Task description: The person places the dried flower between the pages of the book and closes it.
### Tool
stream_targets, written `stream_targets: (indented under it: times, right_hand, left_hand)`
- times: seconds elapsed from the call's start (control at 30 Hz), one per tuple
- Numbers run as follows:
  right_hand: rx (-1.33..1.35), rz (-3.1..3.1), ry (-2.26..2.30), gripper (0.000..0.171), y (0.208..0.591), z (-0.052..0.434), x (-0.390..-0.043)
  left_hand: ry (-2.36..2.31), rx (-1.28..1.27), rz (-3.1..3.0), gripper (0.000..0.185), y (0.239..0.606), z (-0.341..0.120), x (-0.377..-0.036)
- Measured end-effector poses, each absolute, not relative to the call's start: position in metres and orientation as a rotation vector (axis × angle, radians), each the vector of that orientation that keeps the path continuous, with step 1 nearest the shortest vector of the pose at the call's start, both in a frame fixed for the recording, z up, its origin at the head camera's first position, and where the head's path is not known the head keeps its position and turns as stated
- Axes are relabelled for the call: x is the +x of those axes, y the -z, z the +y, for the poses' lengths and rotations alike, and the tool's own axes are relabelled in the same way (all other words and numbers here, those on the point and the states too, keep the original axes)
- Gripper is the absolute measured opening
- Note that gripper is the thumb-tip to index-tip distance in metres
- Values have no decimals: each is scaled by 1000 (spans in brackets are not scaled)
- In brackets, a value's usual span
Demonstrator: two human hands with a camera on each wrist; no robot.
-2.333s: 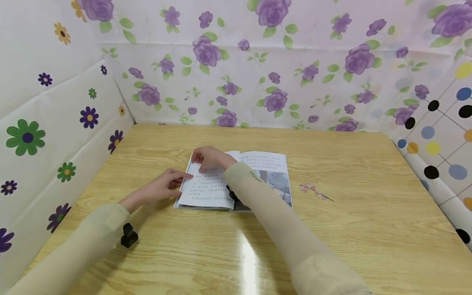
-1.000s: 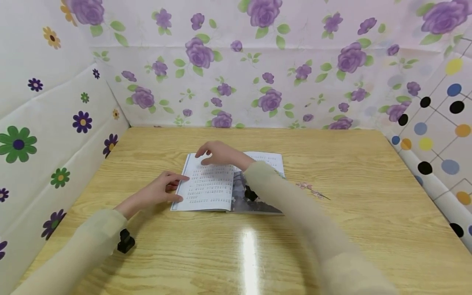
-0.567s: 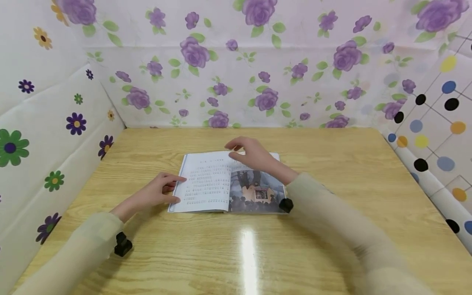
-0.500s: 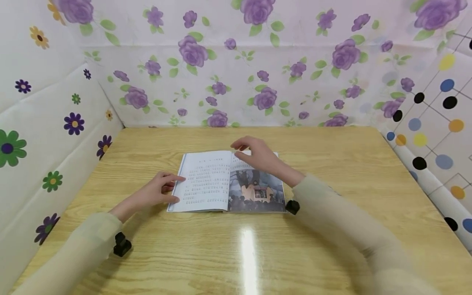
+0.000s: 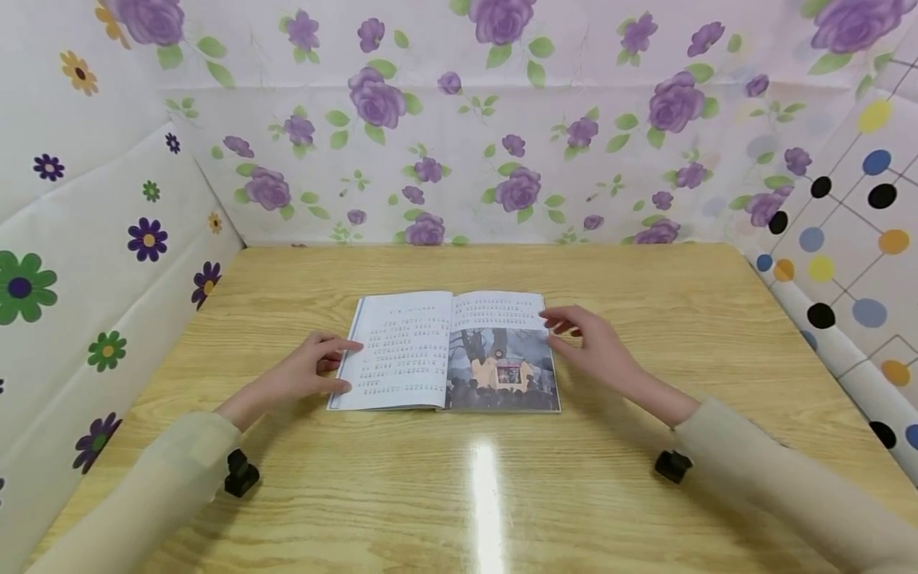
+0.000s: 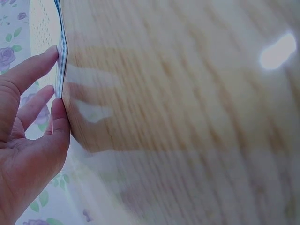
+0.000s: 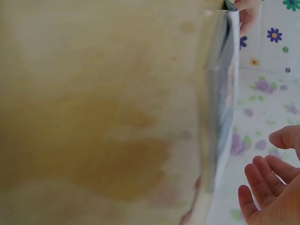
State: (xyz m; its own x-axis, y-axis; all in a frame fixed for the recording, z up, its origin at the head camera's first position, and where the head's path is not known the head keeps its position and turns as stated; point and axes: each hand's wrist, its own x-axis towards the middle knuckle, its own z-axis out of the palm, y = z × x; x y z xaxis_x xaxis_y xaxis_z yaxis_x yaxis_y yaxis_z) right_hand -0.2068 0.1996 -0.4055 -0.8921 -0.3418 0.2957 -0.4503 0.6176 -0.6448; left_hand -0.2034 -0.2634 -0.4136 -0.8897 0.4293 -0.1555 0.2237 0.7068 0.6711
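Lying open mid-desk (image 5: pixel 358 494), the book (image 5: pixel 402 355) shows a picture (image 5: pixel 501 371) on its right page. The left hand (image 5: pixel 304 373) touches its left edge with extended fingers; the right hand (image 5: pixel 598 351), fingers relaxed and empty, hovers beside the right edge.

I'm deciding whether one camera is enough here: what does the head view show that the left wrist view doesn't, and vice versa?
Only the head view: the right hand, the dark illustration, the dotted wall and the daisy-patterned wall.

Only the left wrist view: the layered page edges close up from the side, and a clear hand reflection.

Both: the left hand at the left edge of the open book, the wooden table and the purple-flowered wall.
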Motion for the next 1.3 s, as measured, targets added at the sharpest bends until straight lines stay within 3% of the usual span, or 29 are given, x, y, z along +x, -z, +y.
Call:
stream_targets:
  times: [0.57, 1.3]
  right_hand:
    - [482, -2753, -999, 39, 405, 267, -159]
    - [464, -2980, -882, 39, 411, 312, -145]
  left_hand:
    - [-978, 502, 2604, 60, 413, -264, -203]
    - [-995, 504, 2587, 61, 413, -263, -204]
